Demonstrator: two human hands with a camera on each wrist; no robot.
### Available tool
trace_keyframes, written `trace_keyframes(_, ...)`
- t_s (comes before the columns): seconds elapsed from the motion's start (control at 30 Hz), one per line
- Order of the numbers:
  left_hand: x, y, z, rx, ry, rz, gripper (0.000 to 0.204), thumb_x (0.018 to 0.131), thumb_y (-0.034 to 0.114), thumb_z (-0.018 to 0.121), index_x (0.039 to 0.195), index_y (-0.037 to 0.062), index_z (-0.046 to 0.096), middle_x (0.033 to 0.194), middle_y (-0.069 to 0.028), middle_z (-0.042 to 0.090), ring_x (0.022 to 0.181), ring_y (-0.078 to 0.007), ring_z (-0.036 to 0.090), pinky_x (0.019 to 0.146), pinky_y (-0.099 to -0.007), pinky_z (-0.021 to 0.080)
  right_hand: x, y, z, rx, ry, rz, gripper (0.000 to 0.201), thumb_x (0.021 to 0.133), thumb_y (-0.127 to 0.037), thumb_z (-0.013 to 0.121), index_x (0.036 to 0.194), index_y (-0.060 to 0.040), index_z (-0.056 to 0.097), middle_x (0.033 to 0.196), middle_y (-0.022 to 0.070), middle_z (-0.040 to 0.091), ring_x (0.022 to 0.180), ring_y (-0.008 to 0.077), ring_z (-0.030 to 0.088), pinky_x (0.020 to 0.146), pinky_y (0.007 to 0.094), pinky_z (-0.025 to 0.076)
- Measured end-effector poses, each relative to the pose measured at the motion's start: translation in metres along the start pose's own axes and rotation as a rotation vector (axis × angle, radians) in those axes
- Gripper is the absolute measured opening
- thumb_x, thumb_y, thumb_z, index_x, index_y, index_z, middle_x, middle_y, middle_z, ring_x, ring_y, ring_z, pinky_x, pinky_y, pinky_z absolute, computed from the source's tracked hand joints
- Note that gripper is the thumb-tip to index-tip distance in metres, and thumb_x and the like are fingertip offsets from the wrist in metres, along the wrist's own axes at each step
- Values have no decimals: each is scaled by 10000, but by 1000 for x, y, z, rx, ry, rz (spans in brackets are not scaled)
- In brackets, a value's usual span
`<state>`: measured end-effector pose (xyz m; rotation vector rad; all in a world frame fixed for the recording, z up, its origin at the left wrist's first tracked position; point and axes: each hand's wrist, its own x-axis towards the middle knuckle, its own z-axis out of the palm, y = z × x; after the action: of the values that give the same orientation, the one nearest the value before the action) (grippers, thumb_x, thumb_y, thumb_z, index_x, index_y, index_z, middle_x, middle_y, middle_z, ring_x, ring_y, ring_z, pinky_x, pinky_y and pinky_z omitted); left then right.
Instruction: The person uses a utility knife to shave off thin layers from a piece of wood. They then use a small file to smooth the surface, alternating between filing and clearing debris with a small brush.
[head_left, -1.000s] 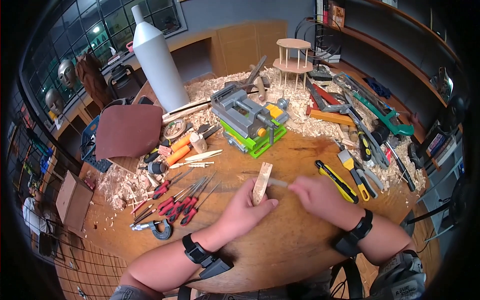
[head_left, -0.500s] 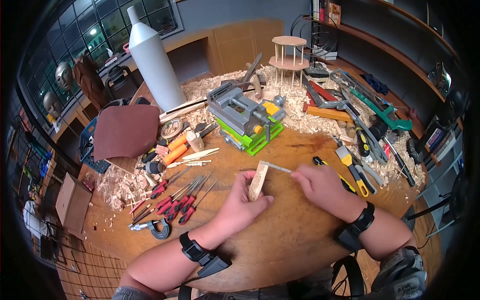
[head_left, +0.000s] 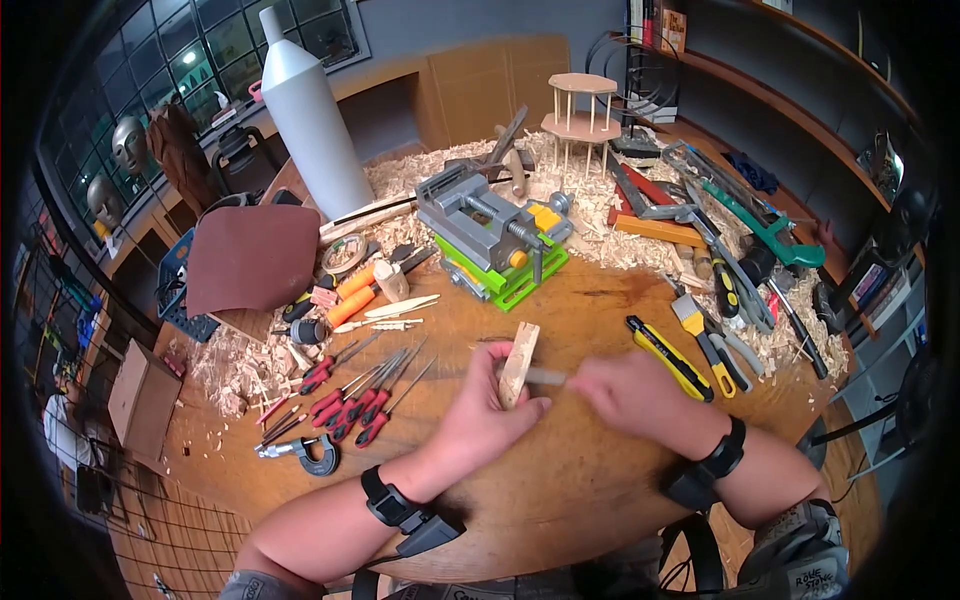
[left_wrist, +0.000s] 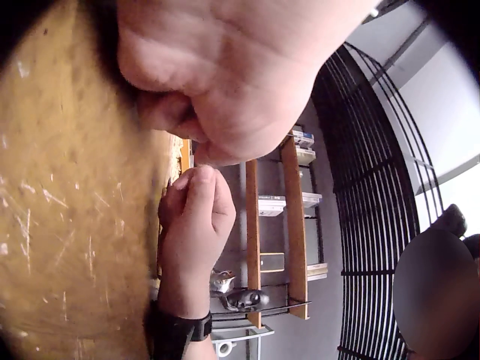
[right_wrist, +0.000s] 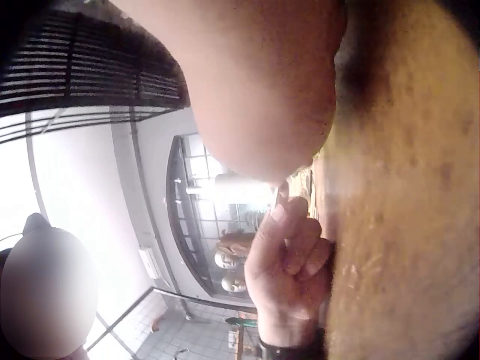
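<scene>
Upright in my left hand (head_left: pixel 487 405) is a small pale wooden block (head_left: pixel 519 362), gripped between thumb and fingers. My right hand (head_left: pixel 630 395) pinches a thin grey flat strip (head_left: pixel 546 377), blurred in the head view, whose far end meets the right side of the block. Whether it is a file blade or something else, I cannot tell. Both hands are raised over the near middle of the table. In the left wrist view the right hand (left_wrist: pixel 196 217) shows curled fingers; the left hand (right_wrist: pixel 289 251) appears beyond the right in the right wrist view.
Red-handled files (head_left: pixel 350 405) and a micrometer (head_left: pixel 315 455) lie left on the wooden table (head_left: pixel 560 500). A grey vise (head_left: pixel 480 220) on a green base stands ahead. To the right are a yellow utility knife (head_left: pixel 670 358), a brush (head_left: pixel 690 315) and a green-handled saw (head_left: pixel 765 235). Shavings cover the back.
The strip moved up to the block's top end half a second ago and is now lower, beside its middle. My right hand dropped slightly with it; the left keeps its grip.
</scene>
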<state>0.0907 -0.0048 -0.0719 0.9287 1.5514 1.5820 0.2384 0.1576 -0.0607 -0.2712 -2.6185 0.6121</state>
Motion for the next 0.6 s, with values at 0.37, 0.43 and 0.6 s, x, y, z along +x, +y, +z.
trace_keyframes(0.37,-2,2,-5,-65,-50,-56,566,877,-69,696,1325,58,375,965,39,479,790,-17,453,700,-168,404,3,10,-1,-36,106,17,268,960,-291,629,781,-93,613,650,143,609,601,372,623,527,482,475)
trace_keyframes(0.43,-2,4,-6,-78,-61,-56,572,875,-68,696,1332,55,374,966,38,488,814,-20,464,723,-178,415,1,5,-5,-10,80,27,264,962,-289,628,787,-92,615,662,144,610,612,370,626,537,480,479)
trace_keyframes(0.6,-2,1,-3,-38,-31,18,559,880,-61,689,1341,51,393,982,36,504,852,-33,483,761,-182,419,2,4,-7,-50,76,49,280,966,-277,623,773,-78,588,675,159,612,634,391,618,554,490,468)
